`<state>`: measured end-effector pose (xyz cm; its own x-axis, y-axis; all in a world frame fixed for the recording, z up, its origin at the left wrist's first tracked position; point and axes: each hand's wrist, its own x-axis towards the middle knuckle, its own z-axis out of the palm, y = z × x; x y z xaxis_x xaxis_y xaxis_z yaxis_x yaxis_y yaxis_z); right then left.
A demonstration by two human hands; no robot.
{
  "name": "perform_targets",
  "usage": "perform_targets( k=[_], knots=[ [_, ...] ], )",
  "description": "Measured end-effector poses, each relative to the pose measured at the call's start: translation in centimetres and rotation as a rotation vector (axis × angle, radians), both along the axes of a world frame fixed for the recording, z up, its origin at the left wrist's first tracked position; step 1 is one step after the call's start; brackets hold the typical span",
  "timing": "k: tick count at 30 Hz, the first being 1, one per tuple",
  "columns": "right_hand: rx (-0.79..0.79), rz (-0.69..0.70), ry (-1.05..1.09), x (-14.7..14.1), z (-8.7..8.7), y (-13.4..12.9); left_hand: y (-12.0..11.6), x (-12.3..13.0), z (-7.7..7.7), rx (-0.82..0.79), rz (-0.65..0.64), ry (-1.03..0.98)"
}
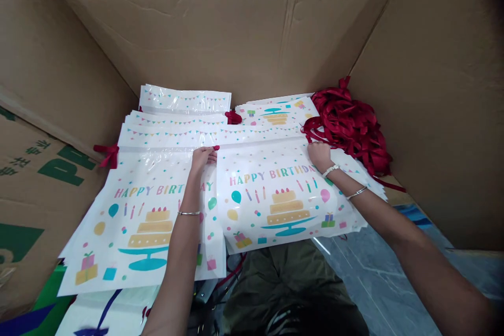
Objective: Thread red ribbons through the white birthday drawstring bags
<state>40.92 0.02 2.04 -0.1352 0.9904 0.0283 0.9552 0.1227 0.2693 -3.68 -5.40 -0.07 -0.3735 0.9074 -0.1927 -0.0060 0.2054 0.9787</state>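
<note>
Two stacks of white plastic bags printed "HAPPY BIRTHDAY" with a cake lie side by side in front of me. My left hand (202,158) pinches the top edge of the left stack (145,220), beside a small tip of red ribbon (216,147). My right hand (319,155) grips the top edge of the right stack (283,199), close to a tangled heap of red ribbons (350,128). Both hands wear thin bracelets. More printed bags (185,100) lie in a stack behind them.
Tall brown cardboard sheets (177,37) wall the far side and both flanks. A red ribbon bow (108,155) pokes out at the left stack's edge. Green-printed cardboard (59,168) lies at left. My olive trousers (287,278) and a grey floor (394,257) show below.
</note>
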Motion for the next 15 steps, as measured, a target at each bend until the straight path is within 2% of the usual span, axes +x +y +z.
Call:
perform_targets(
  k=[5,11,13,15],
  knots=[
    [-0.003,0.008,-0.012,0.0,0.1,0.0,-0.8,-0.7,0.2,0.046,0.036,0.002],
    [0.021,0.014,0.001,0.1,-0.2,0.0,-1.3,-1.1,0.8,0.006,0.048,0.026],
    [0.027,0.015,-0.002,0.1,-0.4,0.1,-1.4,-1.1,0.8,0.063,0.031,0.107],
    [0.027,0.015,-0.002,0.2,-0.6,0.3,-1.5,-1.2,0.7,0.150,0.032,0.324]
  ],
)
